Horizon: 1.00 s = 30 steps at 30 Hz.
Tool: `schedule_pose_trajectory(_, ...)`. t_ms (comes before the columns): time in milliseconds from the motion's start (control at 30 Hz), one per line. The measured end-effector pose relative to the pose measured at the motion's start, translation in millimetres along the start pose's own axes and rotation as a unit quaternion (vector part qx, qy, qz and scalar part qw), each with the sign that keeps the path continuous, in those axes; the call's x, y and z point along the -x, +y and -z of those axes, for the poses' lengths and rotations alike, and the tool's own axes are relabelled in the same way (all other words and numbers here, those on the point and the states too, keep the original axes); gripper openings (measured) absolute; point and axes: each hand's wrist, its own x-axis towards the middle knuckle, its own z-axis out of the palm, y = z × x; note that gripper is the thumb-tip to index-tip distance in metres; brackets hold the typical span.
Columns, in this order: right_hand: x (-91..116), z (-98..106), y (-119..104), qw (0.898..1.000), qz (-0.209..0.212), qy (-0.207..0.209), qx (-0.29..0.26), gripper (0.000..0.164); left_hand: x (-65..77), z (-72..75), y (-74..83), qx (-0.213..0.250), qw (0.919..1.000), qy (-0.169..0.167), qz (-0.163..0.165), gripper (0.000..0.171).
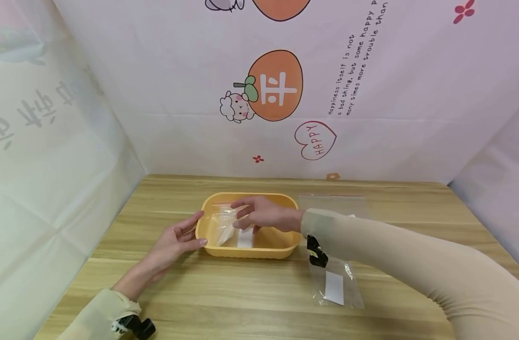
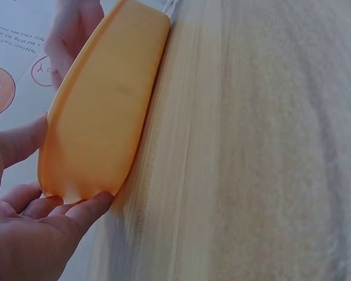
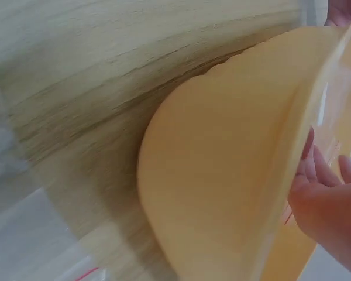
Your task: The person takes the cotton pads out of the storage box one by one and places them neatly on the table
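On the wood-grained table [image 1: 225,293], a rounded yellow plastic tray [image 1: 248,253] is gripped at nine o'clock by the left hand [image 1: 171,243], while a clear plastic bag [image 1: 223,231] inside is overhung by the right hand [image 1: 263,215], fingers parted; bag arranging seems in hand, steadiness probably being needed next.

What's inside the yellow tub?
At least one clear zip bag and a white label. The right hand is in there too, partly covering them; whatever lies beneath it is hidden.

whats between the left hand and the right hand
In the head view, the left end of the yellow tub and part of a clear plastic bag inside it.
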Motion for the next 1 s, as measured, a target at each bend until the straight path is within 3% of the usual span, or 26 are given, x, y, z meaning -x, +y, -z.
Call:
schedule_pose_trajectory(367, -11.5, -22.0, -1.8, 0.995, -0.048, 0.058, -0.059, 0.060, -2.6, 1.4, -2.9, 0.006, 0.9999, -0.006, -0.008, 0.085)
schedule_pose_trajectory(633, -14.6, -25.4, 1.4, 0.991, -0.051, 0.115, -0.043, 0.052, -2.8, 0.5, -1.7, 0.003, 0.9999, -0.004, -0.010, 0.084)
schedule_pose_trajectory(1000, -1.4, -19.1, -6.8, 0.995, -0.029, 0.090, -0.021, 0.069, 0.4, -0.5, 1.1, -0.001, 1.0000, 0.000, -0.002, 0.084)
